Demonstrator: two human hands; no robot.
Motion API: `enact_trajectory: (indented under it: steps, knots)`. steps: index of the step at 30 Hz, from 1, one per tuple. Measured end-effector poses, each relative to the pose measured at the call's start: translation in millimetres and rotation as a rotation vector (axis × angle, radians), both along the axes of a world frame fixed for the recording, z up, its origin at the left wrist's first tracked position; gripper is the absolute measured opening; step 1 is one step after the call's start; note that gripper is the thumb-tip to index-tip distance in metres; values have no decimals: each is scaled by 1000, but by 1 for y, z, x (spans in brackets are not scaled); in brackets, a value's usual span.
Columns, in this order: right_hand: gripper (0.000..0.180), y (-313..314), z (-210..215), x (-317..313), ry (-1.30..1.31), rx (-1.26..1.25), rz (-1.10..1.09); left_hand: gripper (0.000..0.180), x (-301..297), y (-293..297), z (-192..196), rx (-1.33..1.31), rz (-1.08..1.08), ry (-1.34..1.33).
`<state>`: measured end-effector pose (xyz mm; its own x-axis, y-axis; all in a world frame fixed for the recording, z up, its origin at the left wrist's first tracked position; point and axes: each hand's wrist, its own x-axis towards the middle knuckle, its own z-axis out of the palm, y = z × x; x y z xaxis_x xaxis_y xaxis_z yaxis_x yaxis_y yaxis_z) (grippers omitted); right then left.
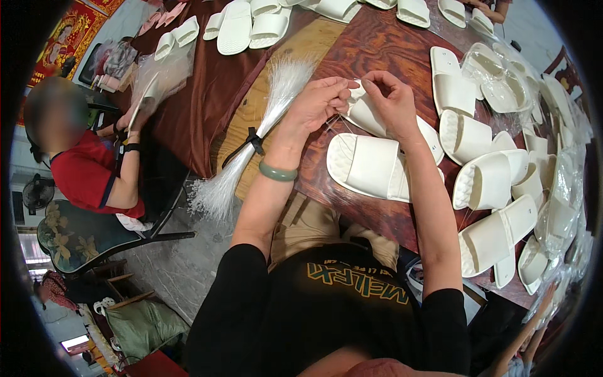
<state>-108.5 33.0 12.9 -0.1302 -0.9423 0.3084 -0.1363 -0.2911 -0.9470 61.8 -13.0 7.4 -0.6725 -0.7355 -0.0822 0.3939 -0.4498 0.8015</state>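
Observation:
My left hand [321,102], below which a green bangle circles the wrist, is closed with its fingertips pinched. Thin clear strands [335,121] trail beneath it. Close beside it my right hand [394,102] pinches thumb and finger together; whatever it grips is too fine to make out. Under both hands lies a white slipper [364,116], partly covered by them. A second white slipper [366,164] rests nearer me, its toe end to the left. To the left of my left forearm, a bundle of white plastic strands [286,88] is bound with a black tie [251,142].
Several white slippers [480,182] crowd the right side of the wooden table [370,44], some in clear plastic bags [502,81]. More slippers [251,25] line the far edge. At left, a seated person in red [88,169] holds a slipper and a clear bag [169,75].

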Motion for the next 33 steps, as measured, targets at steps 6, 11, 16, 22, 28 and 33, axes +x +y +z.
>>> enact_trajectory:
  steps: [6,11,16,22,28,33]
  knots:
    - [11,-1,1,-1,-59,-45,-11,29,1,-4,3,36,-39,10]
    - [11,-1,-2,-1,-50,-42,-20,29,-2,6,7,-167,3,-138]
    - [13,-1,-4,-2,-35,-65,-34,22,0,4,5,-164,-13,-134]
    - [13,-1,-6,-4,-1,-106,-1,21,0,1,3,-163,32,-161]
    - [12,2,-4,-4,79,-97,-12,19,0,4,6,-202,98,-162]
    - [11,3,-2,-6,120,-117,-42,20,-4,4,6,-217,111,-163]
